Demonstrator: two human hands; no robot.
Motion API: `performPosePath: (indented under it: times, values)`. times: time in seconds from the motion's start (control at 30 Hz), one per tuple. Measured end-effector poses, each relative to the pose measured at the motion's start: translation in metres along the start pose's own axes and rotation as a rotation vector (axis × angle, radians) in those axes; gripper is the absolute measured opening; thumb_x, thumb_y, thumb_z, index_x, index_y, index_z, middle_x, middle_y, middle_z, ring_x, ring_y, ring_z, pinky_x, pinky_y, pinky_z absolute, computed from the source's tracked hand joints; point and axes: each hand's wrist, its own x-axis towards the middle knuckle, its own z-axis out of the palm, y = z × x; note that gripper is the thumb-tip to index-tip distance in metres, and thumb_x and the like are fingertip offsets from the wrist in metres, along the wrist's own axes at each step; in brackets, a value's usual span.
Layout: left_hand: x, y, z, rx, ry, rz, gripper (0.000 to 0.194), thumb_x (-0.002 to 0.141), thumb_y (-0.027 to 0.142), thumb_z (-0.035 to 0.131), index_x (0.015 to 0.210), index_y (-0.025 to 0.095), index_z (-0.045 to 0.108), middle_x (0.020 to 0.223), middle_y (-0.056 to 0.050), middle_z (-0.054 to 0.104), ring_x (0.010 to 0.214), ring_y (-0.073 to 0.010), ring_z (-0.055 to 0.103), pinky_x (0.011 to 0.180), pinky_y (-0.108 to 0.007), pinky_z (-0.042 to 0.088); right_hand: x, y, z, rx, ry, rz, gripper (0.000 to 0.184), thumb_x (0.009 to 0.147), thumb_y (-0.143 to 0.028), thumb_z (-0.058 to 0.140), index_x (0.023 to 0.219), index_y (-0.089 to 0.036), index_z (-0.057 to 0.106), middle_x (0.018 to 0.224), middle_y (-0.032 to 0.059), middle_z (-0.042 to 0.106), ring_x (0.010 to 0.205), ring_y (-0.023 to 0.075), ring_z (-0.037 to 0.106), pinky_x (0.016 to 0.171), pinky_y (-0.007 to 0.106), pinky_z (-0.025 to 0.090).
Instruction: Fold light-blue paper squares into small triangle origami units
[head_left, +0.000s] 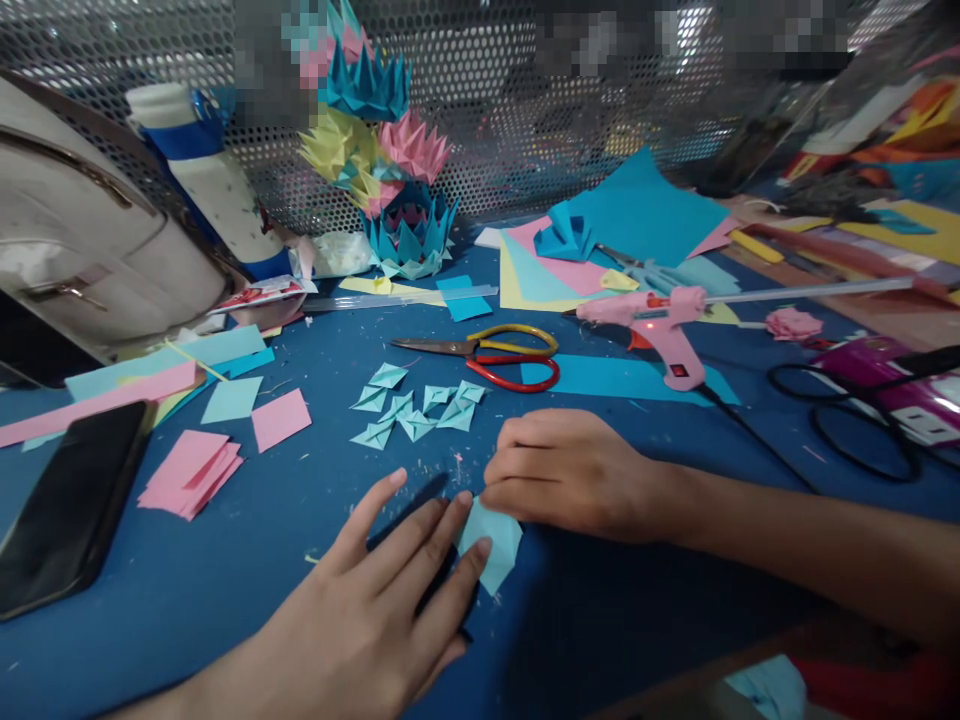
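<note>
A small light blue paper square (496,555) with creases lies on the table between my hands. My left hand (375,610) is spread, its fingertips resting on the left side of the paper. At the paper's far edge, my right hand (581,475) is closed with fingers bent, pinching the sheet; its fingertips are partly hidden. Beyond my hands sit several folded light blue paper pieces (456,410). Behind them lie scissors (516,375) with one red and one yellow handle.
A pink glue gun (679,330) with its cord lies at right. Pink squares (187,475) and a phone (67,510) are at left. At the back stand a bottle (217,190), a bag (97,220) and a folded-paper model (412,235) before a perforated metal panel.
</note>
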Motion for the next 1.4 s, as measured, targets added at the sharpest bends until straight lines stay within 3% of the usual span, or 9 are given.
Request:
performPosePath:
  times: [0.37, 0.6, 0.83, 0.97, 1.07, 1.23, 1.4]
  values:
    - [0.001, -0.001, -0.002, 0.018, -0.010, 0.027, 0.042, 0.100, 0.042, 0.053, 0.130, 0.015, 0.062, 0.131, -0.012, 0.065, 0.122, -0.0240, 0.057, 0.123, -0.050, 0.002, 0.000, 0.002, -0.003, -0.018, -0.025, -0.027, 0.032, 0.103, -0.008, 0.034, 0.097, -0.019, 0.064, 0.090, 0.0016, 0.067, 0.086, 0.0160, 0.052, 0.067, 0.032, 0.034]
    - [0.002, -0.009, -0.008, 0.031, -0.079, 0.113, 0.050, 0.100, 0.046, 0.050, 0.136, 0.012, 0.057, 0.135, -0.014, 0.062, 0.125, -0.0261, 0.056, 0.123, -0.052, 0.001, 0.000, 0.005, -0.001, 0.060, -0.047, -0.028, 0.031, 0.103, -0.007, 0.036, 0.099, -0.015, 0.066, 0.093, 0.0026, 0.067, 0.089, 0.0160, 0.052, 0.071, 0.031, 0.035]
    - [0.003, -0.013, -0.012, 0.033, -0.134, 0.159, 0.053, 0.101, 0.047, 0.047, 0.140, 0.010, 0.053, 0.138, -0.013, 0.059, 0.132, -0.0272, 0.050, 0.123, -0.051, -0.001, 0.000, 0.006, -0.006, 0.226, -0.110, 0.073, 0.029, 0.103, -0.033, 0.048, 0.086, -0.018, 0.067, 0.093, 0.0014, 0.067, 0.080, 0.0166, 0.046, 0.068, 0.032, 0.034]
    - [0.002, -0.013, -0.011, 0.033, -0.133, 0.157, 0.053, 0.102, 0.046, 0.046, 0.140, 0.011, 0.053, 0.139, -0.014, 0.058, 0.130, -0.0271, 0.051, 0.123, -0.051, -0.001, 0.001, 0.009, -0.012, 0.250, -0.168, 0.093, 0.030, 0.101, -0.031, 0.052, 0.077, -0.017, 0.064, 0.087, 0.0012, 0.065, 0.076, 0.0161, 0.043, 0.066, 0.032, 0.032]
    - [0.001, -0.013, -0.010, 0.011, -0.134, 0.146, 0.053, 0.102, 0.047, 0.045, 0.140, 0.012, 0.052, 0.140, -0.014, 0.058, 0.129, -0.0275, 0.052, 0.123, -0.051, -0.001, 0.001, 0.009, -0.010, 0.353, -0.129, 0.199, 0.029, 0.099, -0.031, 0.055, 0.074, -0.017, 0.063, 0.083, 0.0009, 0.064, 0.077, 0.0145, 0.046, 0.068, 0.029, 0.034]
    - [-0.002, -0.013, -0.007, -0.038, -0.113, 0.100, 0.052, 0.101, 0.048, 0.047, 0.140, 0.015, 0.053, 0.141, -0.011, 0.057, 0.128, -0.0260, 0.053, 0.123, -0.048, 0.000, 0.004, 0.002, 0.000, 0.487, -0.146, 0.446, 0.014, 0.096, -0.027, 0.060, 0.087, -0.018, 0.065, 0.089, 0.0004, 0.064, 0.084, 0.0143, 0.051, 0.073, 0.027, 0.037]
    - [-0.003, -0.013, -0.007, -0.044, -0.088, 0.087, 0.049, 0.100, 0.048, 0.048, 0.137, 0.017, 0.056, 0.138, -0.009, 0.060, 0.124, -0.0246, 0.055, 0.123, -0.048, -0.001, 0.008, -0.002, -0.002, 0.516, -0.183, 0.525, 0.011, 0.092, -0.024, 0.065, 0.083, -0.018, 0.063, 0.082, -0.0002, 0.060, 0.081, 0.0151, 0.050, 0.070, 0.027, 0.035]
